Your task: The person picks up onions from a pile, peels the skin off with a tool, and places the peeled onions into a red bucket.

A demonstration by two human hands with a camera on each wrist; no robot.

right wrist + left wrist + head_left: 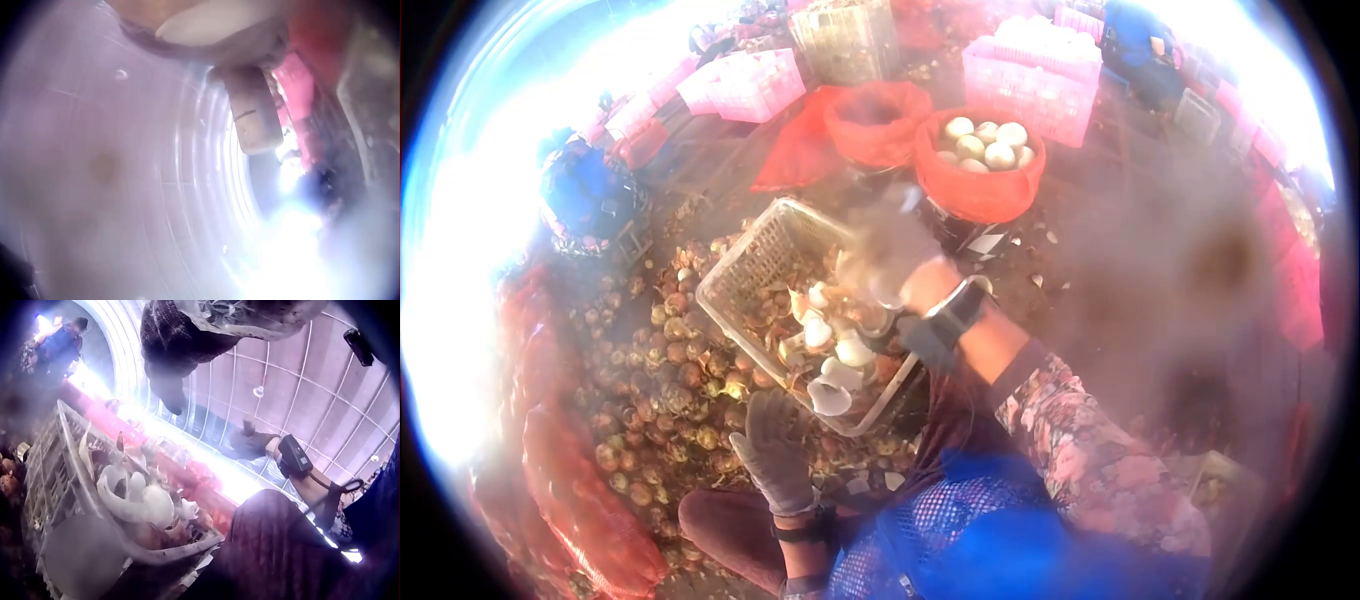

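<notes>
The right hand (890, 258) hovers, blurred, over the basket (745, 270), fingers curled round a short handle (253, 119), probably so peelings (832, 395) drop inside. The gloved left hand (773, 450) lies with relaxed fingers beside the pile of unpeeled bulbs (670, 370), likely kept within reach.

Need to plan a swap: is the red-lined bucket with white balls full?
Partly full at least: white balls lie near the rim of the red-lined bucket; depth beneath is hidden.
</notes>
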